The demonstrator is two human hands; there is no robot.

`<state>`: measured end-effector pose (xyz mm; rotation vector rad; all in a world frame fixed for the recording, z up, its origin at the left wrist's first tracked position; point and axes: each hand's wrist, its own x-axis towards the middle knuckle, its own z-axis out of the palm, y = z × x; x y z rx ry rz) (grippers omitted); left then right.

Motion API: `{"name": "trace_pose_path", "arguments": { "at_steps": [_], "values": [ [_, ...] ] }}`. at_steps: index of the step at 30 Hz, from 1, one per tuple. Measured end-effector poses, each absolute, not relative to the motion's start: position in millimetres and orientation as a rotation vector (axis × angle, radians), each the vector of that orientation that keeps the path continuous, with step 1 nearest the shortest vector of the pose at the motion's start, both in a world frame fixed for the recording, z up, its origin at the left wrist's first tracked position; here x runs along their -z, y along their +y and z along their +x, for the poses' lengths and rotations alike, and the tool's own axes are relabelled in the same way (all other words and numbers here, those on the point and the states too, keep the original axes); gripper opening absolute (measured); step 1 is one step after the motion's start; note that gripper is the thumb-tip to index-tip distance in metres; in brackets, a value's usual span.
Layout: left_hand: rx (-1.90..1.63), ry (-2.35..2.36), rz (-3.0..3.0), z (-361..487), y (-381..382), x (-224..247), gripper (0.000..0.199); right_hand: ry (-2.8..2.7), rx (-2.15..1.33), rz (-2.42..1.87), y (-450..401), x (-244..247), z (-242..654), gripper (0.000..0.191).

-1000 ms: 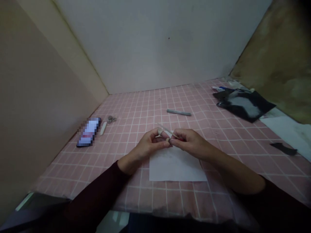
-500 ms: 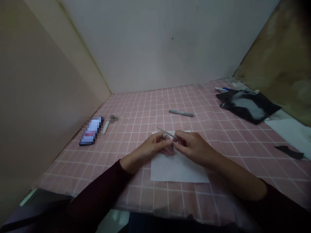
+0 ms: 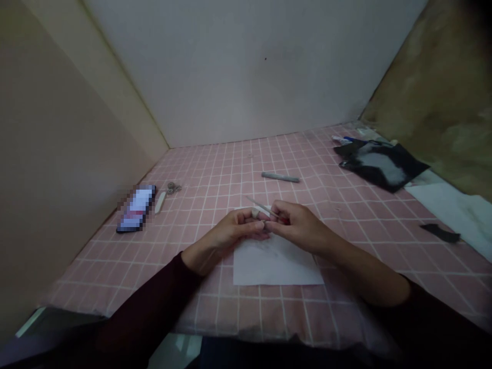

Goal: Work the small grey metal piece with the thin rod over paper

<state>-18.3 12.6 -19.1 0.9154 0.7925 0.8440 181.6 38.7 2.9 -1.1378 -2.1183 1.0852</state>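
My left hand (image 3: 243, 226) is closed above a white sheet of paper (image 3: 277, 269), thumb and fingers pinched around something small that I cannot make out. A thin, tapered, file-like tool (image 3: 258, 204) with a red handle is gripped in my right hand (image 3: 298, 221); its pointed tip juts up and left past the left fingers. The fingertips of both hands meet at the small piece. Faint grey marks show on the paper beneath them.
Beyond the paper lies a grey stick (image 3: 280, 177) on the pink checked cloth. To the left are a phone (image 3: 137, 208), a white strip (image 3: 160, 202) and small grey lumps (image 3: 173, 188). Black sheets (image 3: 400, 166), a black scrap (image 3: 440, 232) and white paper (image 3: 461, 207) lie right.
My right hand has turned slightly, and the tool's red handle now shows. Both hands stay together over the paper. The whole view has shifted a little.
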Motion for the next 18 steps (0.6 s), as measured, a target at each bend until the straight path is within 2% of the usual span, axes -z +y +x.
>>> {"name": "trace_pose_path", "arguments": {
  "at_steps": [6, 13, 18],
  "values": [
    [-0.944, 0.774, 0.966, -16, 11, 17, 0.026, -1.996, -1.351, -1.091, 45, 1, 183, 0.025],
    [-1.012, 0.778, 0.92, -18, 7, 1, 0.022, -2.01, -1.491, -0.97, 49, -18, 207, 0.039],
    [-1.017, 0.788, 0.899, -21, 7, -3, 0.023, -2.355, -1.338, -0.826, 56, -38, 233, 0.038]
  ]
}}
